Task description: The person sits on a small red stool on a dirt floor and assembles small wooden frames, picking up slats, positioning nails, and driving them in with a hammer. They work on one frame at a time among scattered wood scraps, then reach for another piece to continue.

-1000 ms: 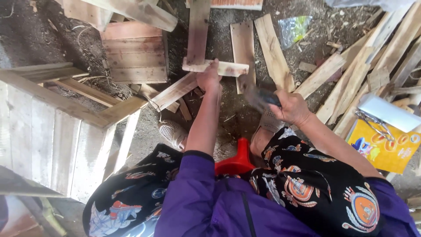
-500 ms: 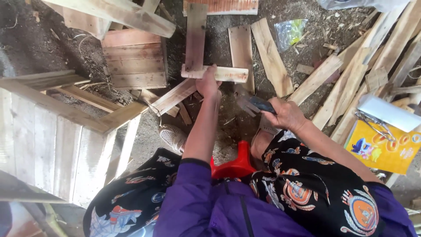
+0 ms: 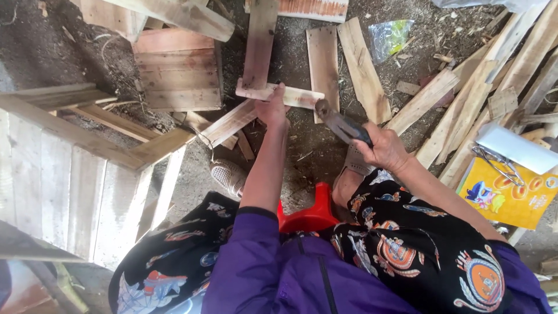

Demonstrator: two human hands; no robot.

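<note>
**Asker:** Slat first: where does it lie?

**Watcher:** Crosswise over the lower end of an upright plank, on dirt ground strewn with boards, ahead of the person's knees.

**Asker:** And the hands?

**Watcher:** The left hand presses down on the slat near its middle, fingers curled over its near edge. The right hand has its fingers clenched round the handle of a hammer, whose head hangs just beside the slat's right end, near it but apart.

**Asker:** How would you do this well?

**Watcher:** By my judgement, the holding hand should sit well away from the spot the hammer head meets, and it does seem to. I would keep the slat square across the plank, pinned flat so it cannot skid, and let the hammer fall straight instead of at a slant. I cannot make out a nail; it is too small to tell.

**Asker:** What else lies about?

**Watcher:** A pallet on the left, a slatted panel beyond it, a red stool under the person, a yellow packet on the right, and a plastic bag farther off.
</note>
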